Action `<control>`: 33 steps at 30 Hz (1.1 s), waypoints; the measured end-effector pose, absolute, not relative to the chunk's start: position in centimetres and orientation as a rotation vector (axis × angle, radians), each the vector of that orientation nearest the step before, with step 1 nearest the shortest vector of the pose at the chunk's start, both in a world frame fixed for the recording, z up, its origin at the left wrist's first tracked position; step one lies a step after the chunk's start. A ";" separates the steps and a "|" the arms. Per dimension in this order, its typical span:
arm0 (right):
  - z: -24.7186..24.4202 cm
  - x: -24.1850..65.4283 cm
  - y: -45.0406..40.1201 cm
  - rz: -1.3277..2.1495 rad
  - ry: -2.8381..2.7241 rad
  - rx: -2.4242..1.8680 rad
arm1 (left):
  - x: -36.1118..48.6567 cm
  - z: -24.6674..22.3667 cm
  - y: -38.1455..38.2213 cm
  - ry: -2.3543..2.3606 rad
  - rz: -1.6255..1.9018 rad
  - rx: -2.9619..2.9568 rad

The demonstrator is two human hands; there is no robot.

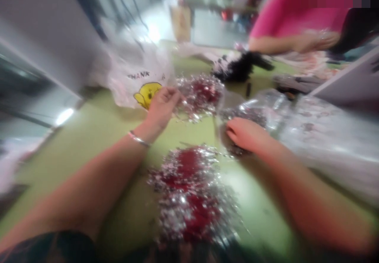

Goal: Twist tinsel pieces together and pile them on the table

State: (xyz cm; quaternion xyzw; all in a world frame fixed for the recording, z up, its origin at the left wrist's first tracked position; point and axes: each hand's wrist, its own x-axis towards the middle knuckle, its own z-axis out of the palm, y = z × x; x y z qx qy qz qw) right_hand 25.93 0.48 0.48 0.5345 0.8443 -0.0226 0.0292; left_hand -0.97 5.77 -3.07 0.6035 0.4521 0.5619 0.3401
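Observation:
My left hand [166, 103], with a bracelet at the wrist, is pinched at the left edge of a small bundle of silver tinsel with a dark red middle [204, 93]. What its fingertips hold is too small to tell. My right hand [245, 134] has its fingers curled over a clear plastic bag [269, 105] with dark silvery pieces in it; its fingertips are partly hidden. Nearer to me, a larger pile of silver tinsel and dark red material [189, 192] lies on the green table [118, 152].
A white plastic bag with a yellow cartoon [142, 69] stands behind my left hand. Black and white fluffy material [237, 65] lies further back. Clear plastic sheeting [322, 132] covers the right side. Across the table is a person in a pink top [284, 18].

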 end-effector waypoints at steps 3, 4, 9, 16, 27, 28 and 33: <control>1.0 25.3 0.2 -0.103 2.556 1.887 | -1.8 -3.0 6.9 1.102 1.605 1.322; 1.1 25.2 0.0 -0.130 2.566 1.962 | -2.1 -2.9 7.2 1.090 1.612 1.272; 0.9 24.9 -0.3 -0.411 2.792 2.046 | -2.5 -1.9 6.8 1.103 1.739 1.285; 0.2 23.7 -1.1 -0.925 2.841 2.057 | 1.5 -1.5 2.7 1.027 0.930 2.263; -1.0 22.6 -1.4 -0.685 3.178 2.001 | 2.4 -2.5 2.2 1.028 0.778 2.195; -1.1 22.5 -1.4 -0.662 3.220 1.932 | 2.5 -2.5 2.1 1.016 0.779 2.196; -0.8 22.7 -1.6 -0.539 3.270 2.007 | 2.6 -2.2 1.8 1.044 0.735 2.200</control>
